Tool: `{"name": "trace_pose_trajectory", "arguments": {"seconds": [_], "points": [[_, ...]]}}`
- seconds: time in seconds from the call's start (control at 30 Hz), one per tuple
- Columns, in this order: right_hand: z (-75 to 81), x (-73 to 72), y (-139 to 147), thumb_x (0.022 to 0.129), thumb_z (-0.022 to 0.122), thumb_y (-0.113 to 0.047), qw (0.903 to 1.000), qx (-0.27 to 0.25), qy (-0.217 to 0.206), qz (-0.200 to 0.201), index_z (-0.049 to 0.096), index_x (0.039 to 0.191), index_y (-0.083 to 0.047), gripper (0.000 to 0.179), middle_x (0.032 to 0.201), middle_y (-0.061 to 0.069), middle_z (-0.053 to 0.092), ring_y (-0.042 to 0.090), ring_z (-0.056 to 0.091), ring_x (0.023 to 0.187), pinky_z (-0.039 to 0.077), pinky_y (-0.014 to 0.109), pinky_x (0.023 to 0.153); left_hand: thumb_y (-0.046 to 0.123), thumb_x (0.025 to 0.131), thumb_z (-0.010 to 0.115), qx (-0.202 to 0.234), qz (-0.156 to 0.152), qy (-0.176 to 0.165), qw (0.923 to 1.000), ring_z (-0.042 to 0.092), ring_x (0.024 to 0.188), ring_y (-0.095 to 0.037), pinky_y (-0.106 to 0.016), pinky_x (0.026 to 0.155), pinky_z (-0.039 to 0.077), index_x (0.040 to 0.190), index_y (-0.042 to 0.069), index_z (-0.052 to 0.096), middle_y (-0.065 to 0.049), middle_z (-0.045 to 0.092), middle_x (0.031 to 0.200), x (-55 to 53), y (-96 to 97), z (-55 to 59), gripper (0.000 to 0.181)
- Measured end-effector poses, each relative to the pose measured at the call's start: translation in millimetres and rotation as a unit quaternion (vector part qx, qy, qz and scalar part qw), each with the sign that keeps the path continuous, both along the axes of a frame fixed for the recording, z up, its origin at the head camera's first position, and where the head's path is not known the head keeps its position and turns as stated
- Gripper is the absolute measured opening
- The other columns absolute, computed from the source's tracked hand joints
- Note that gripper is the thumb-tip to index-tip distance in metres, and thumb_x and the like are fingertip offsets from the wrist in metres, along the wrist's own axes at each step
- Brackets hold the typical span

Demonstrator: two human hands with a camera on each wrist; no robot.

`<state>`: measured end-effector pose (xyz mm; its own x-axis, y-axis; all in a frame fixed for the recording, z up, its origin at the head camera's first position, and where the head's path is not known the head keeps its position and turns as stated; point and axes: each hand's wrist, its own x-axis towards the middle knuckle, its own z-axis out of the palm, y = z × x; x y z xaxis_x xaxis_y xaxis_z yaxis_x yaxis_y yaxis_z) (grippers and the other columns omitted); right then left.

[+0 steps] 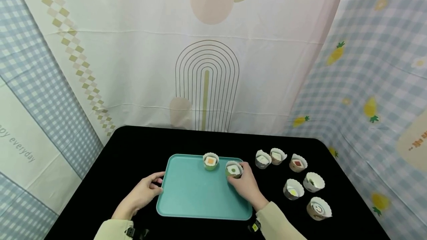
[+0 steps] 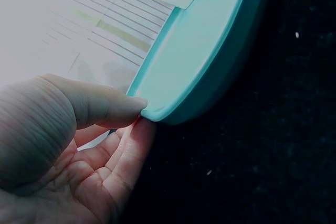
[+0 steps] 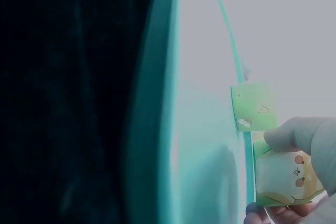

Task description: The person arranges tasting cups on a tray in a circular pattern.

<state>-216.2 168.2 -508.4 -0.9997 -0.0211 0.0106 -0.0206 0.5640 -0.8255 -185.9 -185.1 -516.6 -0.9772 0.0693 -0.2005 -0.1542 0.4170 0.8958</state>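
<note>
My left hand (image 1: 142, 194) pinches the left edge of a teal tray (image 1: 197, 201), thumb on the rim and fingers beneath in the left wrist view. Over the tray's right side, my right hand (image 1: 247, 186) grips a green paper baking cup (image 1: 234, 169) by its side. White filling with a green spot shows inside that cup. The right wrist view shows an animal face printed on the gripped cup (image 3: 286, 179). Another green baking cup (image 1: 210, 162), with an orange square on white inside, stands near the tray's far edge.
Right of the tray, several paper baking cups stand on the black table (image 1: 140, 147). One (image 1: 298, 163) has a red-brown square inside, another (image 1: 293, 190) a yellow spot, and the nearest (image 1: 318, 209) a ringed white piece. Patterned curtains (image 1: 150, 73) hang behind and beside the table.
</note>
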Motion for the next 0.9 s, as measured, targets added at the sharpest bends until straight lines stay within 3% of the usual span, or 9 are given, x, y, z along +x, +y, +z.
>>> {"name": "trace_pose_trajectory", "arguments": {"seconds": [0.33,0.6,0.9], "points": [[-5.7,-5.1,-13.8,0.085,0.073,-0.018,0.9989,0.036,0.026,0.012,0.046,0.128,-0.003,0.053,0.111,0.014,0.053,0.027,0.058,0.094,0.050,0.045,0.073,-0.002,0.088,0.062,0.002,0.001,-0.005,1.0000,0.056,0.086,-0.020,-0.038,0.073,0.047,0.140,0.009,0.050,-0.008,0.054,0.109,-0.9,0.0,-1.3,0.055],[2.2,0.9,-10.6,0.086,0.074,-0.025,0.9998,0.013,0.013,0.001,0.045,0.133,-0.005,0.058,0.116,0.013,0.049,0.023,0.053,0.095,0.048,0.040,0.074,-0.001,0.088,0.062,-0.006,-0.002,0.007,1.0000,0.057,0.086,-0.019,-0.037,0.073,0.047,0.140,0.008,0.050,-0.008,0.055,0.111,0.5,0.4,0.7,0.055],[1.5,2.2,-10.0,0.087,0.072,-0.032,0.9998,0.004,0.017,-0.013,0.046,0.137,-0.006,0.062,0.117,0.012,0.051,0.023,0.055,0.100,0.049,0.041,0.078,-0.001,0.088,0.062,-0.006,0.000,-0.008,0.9999,0.056,0.087,-0.020,-0.038,0.073,0.047,0.141,0.010,0.049,-0.007,0.054,0.110,-1.0,0.0,0.7,0.055]]}}
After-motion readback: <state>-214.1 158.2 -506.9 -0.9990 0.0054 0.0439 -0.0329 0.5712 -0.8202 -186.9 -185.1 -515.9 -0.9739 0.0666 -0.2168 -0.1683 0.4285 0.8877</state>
